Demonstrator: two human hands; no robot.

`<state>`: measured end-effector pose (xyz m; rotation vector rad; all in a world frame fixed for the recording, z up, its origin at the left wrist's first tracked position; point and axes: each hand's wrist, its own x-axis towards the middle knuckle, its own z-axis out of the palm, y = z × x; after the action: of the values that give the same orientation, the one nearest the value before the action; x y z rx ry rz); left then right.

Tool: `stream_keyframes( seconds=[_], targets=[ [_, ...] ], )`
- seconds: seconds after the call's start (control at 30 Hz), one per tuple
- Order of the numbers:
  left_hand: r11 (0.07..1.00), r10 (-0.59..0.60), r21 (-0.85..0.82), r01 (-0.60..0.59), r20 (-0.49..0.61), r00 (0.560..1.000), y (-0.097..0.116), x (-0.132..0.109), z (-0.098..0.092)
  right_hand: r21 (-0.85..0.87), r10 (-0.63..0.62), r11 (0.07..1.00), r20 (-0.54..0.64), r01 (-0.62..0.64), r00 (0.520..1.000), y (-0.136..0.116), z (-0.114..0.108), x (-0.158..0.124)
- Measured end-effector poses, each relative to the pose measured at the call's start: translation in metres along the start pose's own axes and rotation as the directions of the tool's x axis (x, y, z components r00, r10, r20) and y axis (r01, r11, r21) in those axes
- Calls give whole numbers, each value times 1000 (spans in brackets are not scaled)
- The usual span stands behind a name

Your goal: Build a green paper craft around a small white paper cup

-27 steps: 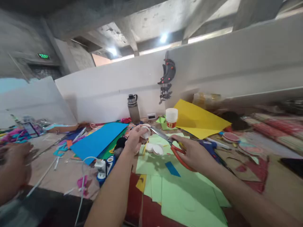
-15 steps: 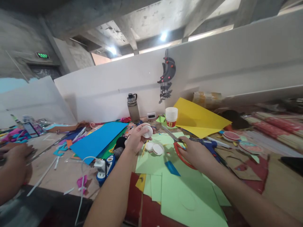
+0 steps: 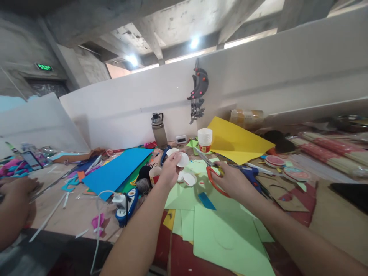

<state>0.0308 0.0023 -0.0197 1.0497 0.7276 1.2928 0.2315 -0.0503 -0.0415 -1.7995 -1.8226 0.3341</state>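
Centre of frame: disc [image 3: 182,160] plain white. Scissors [image 3: 208,173]: red-orange handles, grey blades.
Lower centre: paper sheets [image 3: 230,237] pale green, no pattern; 1 small strip [image 3: 206,201] bright blue on them.
Centre left: blue sheet [image 3: 115,172], sky blue.
Centre right: yellow sheet [image 3: 235,140], plain.
Cup stack [image 3: 204,138]: white, red printed band at base.
Bottle [image 3: 159,130]: grey, black cap.
Table [image 3: 71,207]: tan.

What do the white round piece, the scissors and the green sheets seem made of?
The white round piece looks like thin matte card. The scissors have grey metal-looking blades and glossy red handles, likely plastic. The green sheets look like matte craft paper, flat with straight edges.
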Motion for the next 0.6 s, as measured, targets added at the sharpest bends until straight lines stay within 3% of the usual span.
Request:
stream_keyframes(
  seconds=[0.07,0.17,0.3,0.37,0.43,0.5,0.6],
  targets=[
    [1000,19,-13,-20,-28,999,0,0,-1,323,5,946,-61,15,998,0,2,3],
    [997,16,-75,-19,-42,999,1,-3,1,676,39,737,-42,0,998,-2,8,3],
    [996,-24,-91,25,4,1000,-1,-7,8,863,54,501,50,-70,997,-5,15,0],
    [998,-29,-63,30,22,999,-5,-8,10,888,47,450,77,-90,996,-5,18,0],
    [1000,-6,-27,7,23,1000,-8,-7,11,859,40,506,61,-73,997,-3,19,1],
    [1000,23,-4,-23,10,1000,-9,-6,10,757,34,652,18,-36,999,1,18,2],
    [999,49,13,-48,-21,999,-6,-4,8,459,34,888,-20,-21,999,4,13,3]
  ],
)
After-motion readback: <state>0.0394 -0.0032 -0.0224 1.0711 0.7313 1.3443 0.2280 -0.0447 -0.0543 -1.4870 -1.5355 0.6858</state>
